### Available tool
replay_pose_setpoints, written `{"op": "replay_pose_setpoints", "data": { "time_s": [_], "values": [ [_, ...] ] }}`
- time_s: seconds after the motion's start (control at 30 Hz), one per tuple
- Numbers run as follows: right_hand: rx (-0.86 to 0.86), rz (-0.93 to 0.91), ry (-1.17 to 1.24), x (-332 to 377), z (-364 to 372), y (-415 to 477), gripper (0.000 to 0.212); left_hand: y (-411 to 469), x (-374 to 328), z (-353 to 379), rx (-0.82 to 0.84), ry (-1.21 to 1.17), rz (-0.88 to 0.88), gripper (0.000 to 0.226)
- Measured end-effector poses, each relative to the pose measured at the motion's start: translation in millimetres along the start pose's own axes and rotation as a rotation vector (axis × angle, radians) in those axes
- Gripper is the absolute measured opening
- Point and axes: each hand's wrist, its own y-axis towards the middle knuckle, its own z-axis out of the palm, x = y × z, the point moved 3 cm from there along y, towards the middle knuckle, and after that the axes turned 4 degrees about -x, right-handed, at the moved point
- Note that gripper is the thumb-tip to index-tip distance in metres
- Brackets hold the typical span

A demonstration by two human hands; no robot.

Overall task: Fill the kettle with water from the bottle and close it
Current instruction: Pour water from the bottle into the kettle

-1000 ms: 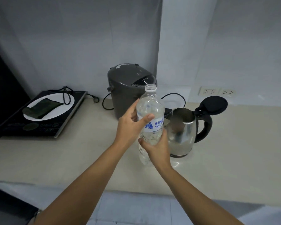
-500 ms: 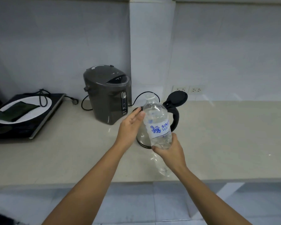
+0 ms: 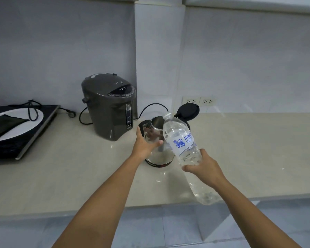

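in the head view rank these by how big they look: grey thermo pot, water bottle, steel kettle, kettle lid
1. grey thermo pot and water bottle: about alike; the bottle is nearer the camera, so I won't rank them
2. steel kettle, partly hidden by the bottle and left hand
3. kettle lid, standing open

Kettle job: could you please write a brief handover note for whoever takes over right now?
Left hand grips the kettle by its side, steadying it on the counter.
Right hand grips the bottle low down; it is tilted, with its uncapped mouth at the kettle's opening.
Done: the kettle lid is up and the bottle is in position. No stream of water is visible.
Left: pour the water in, set the bottle down, shut the lid.
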Motion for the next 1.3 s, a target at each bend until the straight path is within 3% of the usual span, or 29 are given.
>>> {"op": "replay_pose_setpoints", "data": {
  "time_s": [0.33, 0.8, 1.1, 1.3],
  "values": [
    [0.023, 0.126, -0.112, -18, -18, 8, 0.050, 27, 18, 14, 0.068, -0.073, -0.007, 0.119],
    [0.076, 0.080, -0.335, -7, -29, 32, 0.059, 25, 27, 23, -0.113, -0.069, -0.019, 0.113],
    [0.077, 0.063, -0.436, -6, -38, 40, 0.057, 32, 32, 23, -0.047, -0.065, -0.001, 0.115],
    [0.067, 0.024, -0.529, -2, -41, 46, 0.076, 32, 31, 22, -0.040, -0.047, 0.038, 0.110]
  ]
}}
